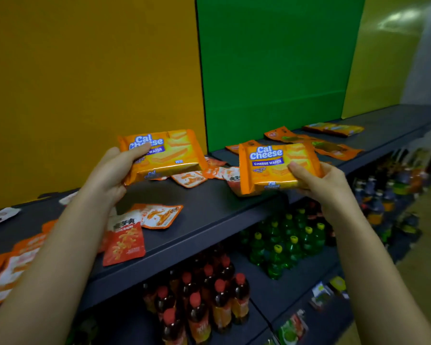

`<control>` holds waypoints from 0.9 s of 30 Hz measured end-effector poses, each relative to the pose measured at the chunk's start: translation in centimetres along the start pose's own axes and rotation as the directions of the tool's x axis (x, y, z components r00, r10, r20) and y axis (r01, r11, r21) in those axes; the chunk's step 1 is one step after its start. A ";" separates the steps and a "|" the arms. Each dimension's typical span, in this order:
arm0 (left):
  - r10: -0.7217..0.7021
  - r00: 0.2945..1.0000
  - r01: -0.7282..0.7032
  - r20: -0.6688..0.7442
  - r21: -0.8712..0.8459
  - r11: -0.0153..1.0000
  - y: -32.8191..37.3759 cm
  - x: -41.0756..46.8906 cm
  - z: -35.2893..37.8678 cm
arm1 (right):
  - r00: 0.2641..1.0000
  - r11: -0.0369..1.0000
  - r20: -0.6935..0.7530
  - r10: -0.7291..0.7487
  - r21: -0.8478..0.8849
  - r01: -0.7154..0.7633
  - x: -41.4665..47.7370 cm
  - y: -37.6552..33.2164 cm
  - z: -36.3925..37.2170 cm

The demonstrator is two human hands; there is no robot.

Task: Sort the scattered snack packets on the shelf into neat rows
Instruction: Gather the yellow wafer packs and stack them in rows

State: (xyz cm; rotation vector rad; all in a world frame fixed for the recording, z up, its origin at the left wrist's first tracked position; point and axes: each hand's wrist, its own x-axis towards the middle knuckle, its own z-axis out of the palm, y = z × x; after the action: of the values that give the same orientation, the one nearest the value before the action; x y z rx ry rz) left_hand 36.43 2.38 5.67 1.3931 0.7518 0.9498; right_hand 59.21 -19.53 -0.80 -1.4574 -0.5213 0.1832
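My left hand (110, 175) grips an orange Cal Cheese wafer pack (169, 153) by its left end, held above the dark shelf (209, 210). A second Cal Cheese wafer pack (271, 165) is gripped at its lower right corner by my right hand (319, 180), above the shelf's front edge. Small packets lie scattered on the shelf: a red packet (125, 242), an orange-and-white packet (159, 215), more orange-and-white packets (209, 173) between the two packs, and orange packets (329, 145) further right.
Orange, green and yellow panels back the shelf. More packets (8, 267) lie at the far left and flat orange packs (334, 129) at the far right. Below stand red-capped bottles (204, 302), green bottles (284, 245) and other drinks (388, 195).
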 end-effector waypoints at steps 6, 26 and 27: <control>0.003 0.972 -0.006 0.234 0.012 1.000 -1.4 -2.8 10.5 | 0.992 1.000 -0.124 0.002 0.021 0.001 -1.0 0.3 -11.3; -0.147 0.846 0.181 0.512 -0.018 0.983 -11.6 -8.4 45.6 | 0.895 0.986 -0.444 0.030 -0.135 -0.100 7.0 6.9 -45.4; -0.145 0.843 0.176 0.519 -0.010 0.984 -11.8 -8.1 46.9 | 0.893 0.986 -0.450 0.025 -0.136 -0.096 7.7 7.2 -46.2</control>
State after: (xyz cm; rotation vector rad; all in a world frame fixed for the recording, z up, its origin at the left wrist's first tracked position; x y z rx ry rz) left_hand 75.55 -25.60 -3.82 1.4224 0.4176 0.4231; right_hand 87.85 -56.78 -7.26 -1.6073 -0.1134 -0.1490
